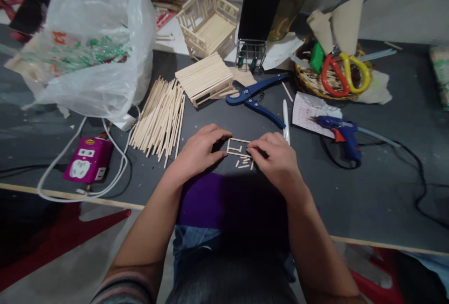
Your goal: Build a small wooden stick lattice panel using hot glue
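Note:
A small rectangular frame of thin wooden sticks (237, 146) lies on the dark grey table (368, 187) right in front of me. My left hand (199, 150) pinches its left end with curled fingers. My right hand (277, 156) pinches its right end, fingers pressed together. Several short cut stick pieces (244, 162) lie on the table just below the frame, between my hands.
A pile of long wooden sticks (161, 117) lies left of my hands, a stick panel (205, 78) and a miniature stick chair (207, 21) behind it. Blue cutters (254, 97), a white pen (286, 116), a blue glue gun (342, 133), a basket with scissors (336, 72), a plastic bag (94, 37) and a purple power socket (87, 159) surround them.

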The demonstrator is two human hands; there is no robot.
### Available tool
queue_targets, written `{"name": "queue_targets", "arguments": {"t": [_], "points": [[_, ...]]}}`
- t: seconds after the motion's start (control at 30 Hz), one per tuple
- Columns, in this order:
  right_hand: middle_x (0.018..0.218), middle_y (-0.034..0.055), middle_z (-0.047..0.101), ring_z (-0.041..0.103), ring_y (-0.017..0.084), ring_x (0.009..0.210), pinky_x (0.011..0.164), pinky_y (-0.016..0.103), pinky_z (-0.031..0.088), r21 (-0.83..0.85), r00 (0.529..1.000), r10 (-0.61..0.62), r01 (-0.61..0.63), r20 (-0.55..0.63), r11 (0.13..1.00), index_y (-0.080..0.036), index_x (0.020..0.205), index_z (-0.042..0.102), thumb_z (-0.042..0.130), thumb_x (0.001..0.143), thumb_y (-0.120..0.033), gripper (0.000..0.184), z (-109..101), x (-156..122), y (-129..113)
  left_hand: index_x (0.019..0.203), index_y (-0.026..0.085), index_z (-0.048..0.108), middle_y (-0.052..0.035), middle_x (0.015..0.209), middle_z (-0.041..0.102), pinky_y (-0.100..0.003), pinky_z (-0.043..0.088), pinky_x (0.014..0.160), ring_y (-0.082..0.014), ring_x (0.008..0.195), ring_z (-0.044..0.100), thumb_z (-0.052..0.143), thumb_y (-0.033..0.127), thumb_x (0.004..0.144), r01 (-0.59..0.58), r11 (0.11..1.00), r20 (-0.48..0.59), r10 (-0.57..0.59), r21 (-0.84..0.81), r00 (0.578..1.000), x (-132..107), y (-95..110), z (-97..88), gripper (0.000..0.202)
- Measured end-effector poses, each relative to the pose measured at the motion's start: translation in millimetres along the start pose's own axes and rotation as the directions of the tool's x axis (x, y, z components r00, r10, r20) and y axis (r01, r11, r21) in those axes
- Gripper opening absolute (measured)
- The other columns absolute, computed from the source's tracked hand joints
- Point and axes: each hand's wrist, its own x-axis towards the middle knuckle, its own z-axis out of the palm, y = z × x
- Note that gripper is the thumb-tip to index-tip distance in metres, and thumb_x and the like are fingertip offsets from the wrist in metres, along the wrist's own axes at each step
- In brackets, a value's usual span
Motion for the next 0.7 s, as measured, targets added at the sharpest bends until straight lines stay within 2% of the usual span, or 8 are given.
{"name": "queue_targets", "arguments": {"t": [0.13, 0.33, 0.47, 0.7], "points": [[0.082, 0.0048, 0.064, 0.051, 0.021, 0.082, 0.069, 0.034, 0.037, -0.065, 0.997, -0.030, 0.035, 0.078, 0.997, -0.021, 0.092, 0.073, 0.058, 0.092, -0.024, 0.015, 7.6, 2.0, -1.4, 0.121, 0.019, 0.061, -0.0053, 0.104, 0.060, -0.032, 0.048, 0.086, -0.0202, 0.097, 0.058, 0.065, 0.018, 0.084, 0.011, 1.000, 0.001, -0.011, 0.023, 1.000, 0.5, 0.8, 2.4, 0.038], [0.084, 0.0053, 0.064, 0.050, 0.021, 0.082, 0.070, 0.034, 0.036, -0.044, 0.993, -0.044, 0.049, 0.109, 0.998, -0.021, 0.096, 0.074, 0.055, 0.094, -0.022, 0.019, 10.5, 3.6, -0.6, 0.120, 0.020, 0.063, -0.0048, 0.104, 0.059, -0.031, 0.048, 0.085, -0.0205, 0.099, 0.058, 0.063, 0.020, 0.085, 0.023, 0.999, 0.007, -0.023, 0.046, 1.000, 0.3, 2.0, 2.9, 0.035], [0.083, 0.0054, 0.064, 0.050, 0.021, 0.083, 0.071, 0.034, 0.037, -0.042, 0.993, -0.042, 0.047, 0.107, 0.998, -0.021, 0.093, 0.074, 0.054, 0.094, -0.022, 0.019, 10.4, 2.9, -1.5, 0.119, 0.020, 0.063, -0.0051, 0.104, 0.059, -0.031, 0.047, 0.085, -0.0210, 0.099, 0.058, 0.063, 0.022, 0.086, 0.031, 0.998, 0.013, -0.032, 0.060, 0.999, 0.7, 2.3, 2.9, 0.034], [0.084, 0.0050, 0.063, 0.051, 0.022, 0.084, 0.071, 0.034, 0.037, -0.019, 0.994, -0.053, 0.055, 0.097, 0.998, -0.023, 0.102, 0.072, 0.055, 0.093, -0.021, 0.020, 11.6, 3.3, -1.7, 0.119, 0.019, 0.063, -0.0059, 0.104, 0.058, -0.031, 0.047, 0.085, -0.0214, 0.100, 0.058, 0.060, 0.022, 0.087, 0.025, 0.998, 0.021, -0.026, 0.061, 0.999, 1.0, 3.6, 1.8, 0.032]]}}
